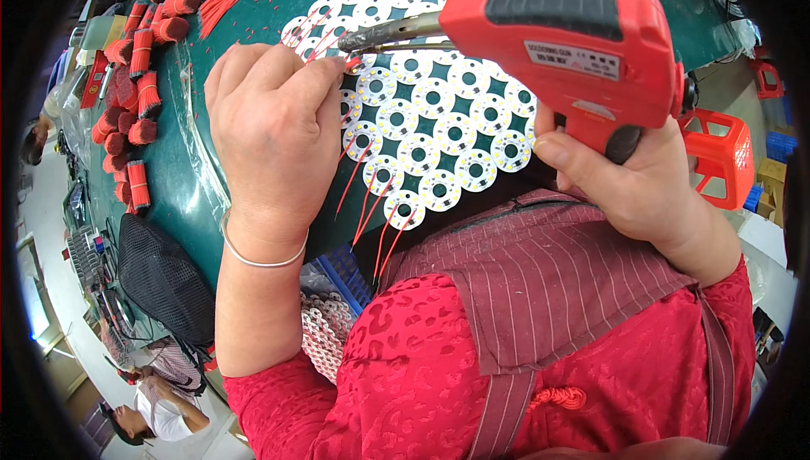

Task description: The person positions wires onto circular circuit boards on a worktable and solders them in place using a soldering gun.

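Observation:
My right hand (629,186) is wrapped round the handle of a red and black soldering gun (561,59). The gun points left, and its metal tip meets the sheet of joined round white LED boards (419,153) beside the fingertips of my left hand (274,118). That hand is closed in a pinch over the left edge of the sheet, with a bit of red wire showing at the fingertips; the rest of its grip is hidden. Short red wires (364,211) hang from several boards along the left edge, and more wires (319,32) stand out beyond my knuckles.
Bundles of red wire (148,93) lie at the left of the green table (190,135), with a loose fan of wires (221,6) behind. A black mesh bag (160,274) sits at the near left. A red stool (719,156) stands at right. Another person (156,409) is at lower left.

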Available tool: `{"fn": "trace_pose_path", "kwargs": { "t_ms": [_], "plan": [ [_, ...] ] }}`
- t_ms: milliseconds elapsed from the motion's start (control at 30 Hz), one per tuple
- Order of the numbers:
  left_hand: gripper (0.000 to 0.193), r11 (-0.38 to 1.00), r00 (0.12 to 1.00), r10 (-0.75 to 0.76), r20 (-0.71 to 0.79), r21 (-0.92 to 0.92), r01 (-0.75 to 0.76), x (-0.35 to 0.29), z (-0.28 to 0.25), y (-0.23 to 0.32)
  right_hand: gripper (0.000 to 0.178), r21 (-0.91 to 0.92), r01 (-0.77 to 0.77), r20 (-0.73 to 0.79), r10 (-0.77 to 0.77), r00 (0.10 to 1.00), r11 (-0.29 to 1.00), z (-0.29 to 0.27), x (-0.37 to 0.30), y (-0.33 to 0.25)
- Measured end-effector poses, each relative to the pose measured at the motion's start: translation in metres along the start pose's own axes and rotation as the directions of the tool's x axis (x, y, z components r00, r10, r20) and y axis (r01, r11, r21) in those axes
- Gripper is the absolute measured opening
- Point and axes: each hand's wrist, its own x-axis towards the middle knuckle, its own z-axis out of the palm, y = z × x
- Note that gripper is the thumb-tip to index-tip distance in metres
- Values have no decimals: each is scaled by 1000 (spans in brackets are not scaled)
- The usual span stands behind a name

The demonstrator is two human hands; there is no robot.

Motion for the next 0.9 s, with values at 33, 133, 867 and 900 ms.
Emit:
{"fn": "trace_pose_path", "kwargs": {
  "t_ms": [33,133,867,900],
  "plan": [
    [9,1000,1000,0,0,4,0,0,0,0,27,-1,-32,19,32,999,999,-1,-1,0],
    [9,1000,1000,-3,4,9,3,0,0,0,27,17,-39,0,39,999,999,1,0,0],
    [13,1000,999,9,-53,23,-8,-3,2,4,43,29,1,-38,0,999,1000,-9,-5,-6],
    [13,1000,999,10,-52,23,-9,-2,1,5,37,57,1,-46,2,999,998,-10,-6,-7]
  ]
}}
